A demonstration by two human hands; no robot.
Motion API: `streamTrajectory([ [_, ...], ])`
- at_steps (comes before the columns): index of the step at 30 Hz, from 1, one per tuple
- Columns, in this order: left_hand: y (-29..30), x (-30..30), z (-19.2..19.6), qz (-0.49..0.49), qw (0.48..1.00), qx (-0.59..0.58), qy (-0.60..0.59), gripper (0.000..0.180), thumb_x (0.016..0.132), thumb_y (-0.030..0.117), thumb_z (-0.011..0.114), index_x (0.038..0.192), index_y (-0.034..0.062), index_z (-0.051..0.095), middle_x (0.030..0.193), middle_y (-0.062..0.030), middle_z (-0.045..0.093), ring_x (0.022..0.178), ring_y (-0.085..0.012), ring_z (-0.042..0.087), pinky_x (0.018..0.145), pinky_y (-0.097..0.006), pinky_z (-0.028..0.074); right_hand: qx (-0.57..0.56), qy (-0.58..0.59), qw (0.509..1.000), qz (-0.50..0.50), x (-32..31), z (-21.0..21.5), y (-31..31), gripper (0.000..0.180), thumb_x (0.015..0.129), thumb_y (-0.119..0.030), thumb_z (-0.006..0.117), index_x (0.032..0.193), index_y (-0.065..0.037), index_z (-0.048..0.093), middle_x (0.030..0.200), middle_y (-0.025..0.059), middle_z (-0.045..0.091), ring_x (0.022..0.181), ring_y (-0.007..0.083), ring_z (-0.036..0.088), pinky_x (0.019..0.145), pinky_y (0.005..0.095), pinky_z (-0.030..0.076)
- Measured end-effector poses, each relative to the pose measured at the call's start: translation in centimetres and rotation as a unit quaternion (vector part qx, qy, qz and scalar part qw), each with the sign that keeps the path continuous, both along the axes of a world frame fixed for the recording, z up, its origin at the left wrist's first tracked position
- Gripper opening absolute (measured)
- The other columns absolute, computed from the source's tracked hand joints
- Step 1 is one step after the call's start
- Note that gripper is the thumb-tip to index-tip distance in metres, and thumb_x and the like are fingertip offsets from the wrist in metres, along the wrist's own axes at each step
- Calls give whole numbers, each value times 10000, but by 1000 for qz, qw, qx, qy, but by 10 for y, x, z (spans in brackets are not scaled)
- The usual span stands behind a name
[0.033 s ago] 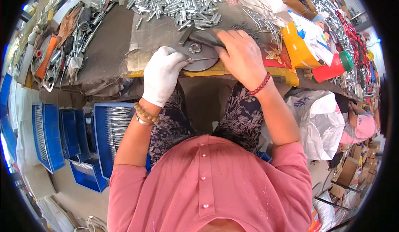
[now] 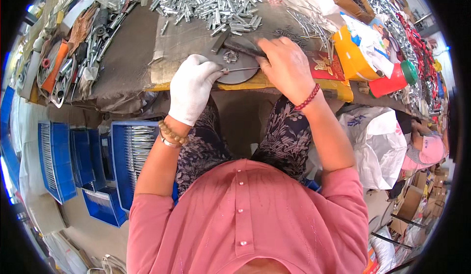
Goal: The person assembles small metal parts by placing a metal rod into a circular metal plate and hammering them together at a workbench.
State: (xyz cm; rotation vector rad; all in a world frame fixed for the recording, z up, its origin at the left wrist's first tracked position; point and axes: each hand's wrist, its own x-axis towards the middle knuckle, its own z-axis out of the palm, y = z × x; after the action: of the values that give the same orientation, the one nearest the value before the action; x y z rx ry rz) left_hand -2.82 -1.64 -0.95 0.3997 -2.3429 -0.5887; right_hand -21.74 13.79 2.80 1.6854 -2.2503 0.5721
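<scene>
At the near edge of the counter (image 2: pixel 127 63), the left hand (image 2: pixel 192 88), in a white glove, pinches one end of a thin metal pin (image 2: pixel 240 69) and lays it across a round grey metal disc (image 2: pixel 235 67). The right hand (image 2: pixel 286 68), bare, is closed around the handle of a small dark hammer (image 2: pixel 235 46) whose head lies over the far side of the disc.

The gloved fingertips sit just beside the spot where the hammer would land, so a blow that drifts left could catch them. The pin is slender and held at one end only; a glancing hit could bend it or flick it off the disc toward the lap. The disc overhangs the yellow counter edge (image 2: pixel 255 81) a little, and I judge that hard tapping could walk it off. The heap of loose silver metal sleeves (image 2: pixel 211 1) farther back could be scattered by a wide backswing.
</scene>
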Motion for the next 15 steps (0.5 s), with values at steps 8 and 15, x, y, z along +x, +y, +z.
streamTrajectory([
  [8,-5,4,-4,-14,1000,-5,-15,110,869,96,765,973,63,768,972,-111,652,939,-310,662,823,-386,532,-74,-136,988,12,21,23,31,332,883,-91,733,1204,-35,670,954,158,683,928,360,682,807,447,552],
  [15,-6,2,-6,-30,999,22,0,106,876,80,762,980,65,778,968,-112,650,927,-308,666,821,-378,535,-128,-199,971,39,33,22,62,372,915,-10,720,1276,23,636,1016,200,640,920,384,663,789,416,536],
])
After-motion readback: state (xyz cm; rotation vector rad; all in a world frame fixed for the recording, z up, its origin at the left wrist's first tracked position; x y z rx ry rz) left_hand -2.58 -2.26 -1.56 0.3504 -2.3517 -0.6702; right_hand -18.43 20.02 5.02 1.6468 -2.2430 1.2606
